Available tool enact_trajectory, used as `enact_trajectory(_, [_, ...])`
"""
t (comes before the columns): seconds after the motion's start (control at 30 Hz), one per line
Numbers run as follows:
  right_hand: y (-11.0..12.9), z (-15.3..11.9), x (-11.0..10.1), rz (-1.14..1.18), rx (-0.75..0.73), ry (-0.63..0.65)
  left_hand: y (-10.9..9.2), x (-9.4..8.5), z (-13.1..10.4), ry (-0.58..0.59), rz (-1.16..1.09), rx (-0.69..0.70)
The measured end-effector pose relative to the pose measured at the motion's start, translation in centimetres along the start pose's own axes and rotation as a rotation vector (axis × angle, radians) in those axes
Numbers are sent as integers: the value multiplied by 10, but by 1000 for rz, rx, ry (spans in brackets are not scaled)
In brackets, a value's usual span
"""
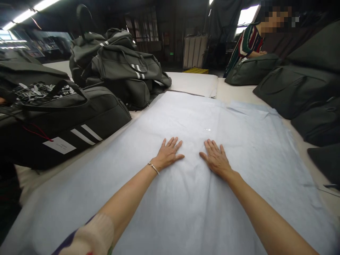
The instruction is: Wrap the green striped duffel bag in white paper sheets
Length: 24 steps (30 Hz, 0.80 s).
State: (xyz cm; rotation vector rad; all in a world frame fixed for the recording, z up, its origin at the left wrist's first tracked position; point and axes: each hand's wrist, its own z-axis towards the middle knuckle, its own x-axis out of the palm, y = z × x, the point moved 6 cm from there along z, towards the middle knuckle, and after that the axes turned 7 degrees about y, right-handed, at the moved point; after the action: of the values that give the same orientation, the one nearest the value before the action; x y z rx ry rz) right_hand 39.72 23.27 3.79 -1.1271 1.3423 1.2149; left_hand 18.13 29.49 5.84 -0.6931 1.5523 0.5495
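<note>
Dark-grey fabric duffel bags (123,65) flank a thin bluish-white sheet (186,198), perhaps plastic, covering the cream table (192,82); its near edge is cut off. Left hand (169,154) and right hand (216,158) lie on it, fingers spread.

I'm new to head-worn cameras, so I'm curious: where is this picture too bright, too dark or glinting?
Head view: the window and ceiling lights glare white; head view, toward the back: mostly deep shadow; head view, pale sheet: a small glint just beyond the right hand.
</note>
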Motion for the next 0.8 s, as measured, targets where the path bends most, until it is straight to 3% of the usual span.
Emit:
enact_trajectory(0.1, [-9, 19, -9, 51, 30, 18, 2, -7, 21, 20, -6, 11])
enact_trajectory(0.2, [-13, 9, -26, 83, 29, -6, -1, -18, 12, 36, -18, 42])
enact_trajectory(0.3, [5, -45, -50, 107, -136, -89, -13, -35, -42, 20, -3, 139])
enact_trajectory(0.4, [43, -135, -66, 120, -360, -104, -34, -45, -131, 41, 6, 284])
enact_trajectory(0.5, [88, -231, -59, 139, -508, 11, -55, -34, -221, 131, -21, 364])
enact_trajectory(0.57, [115, -283, -45, 158, -564, 81, -64, -19, -266, 170, -39, 375])
enact_trajectory(0.67, [145, -334, -20, 169, -598, 129, -69, 4, -300, 200, -58, 360])
enact_trajectory(0.8, [156, -361, 1, 145, -532, 180, -72, 21, -308, 189, -97, 365])
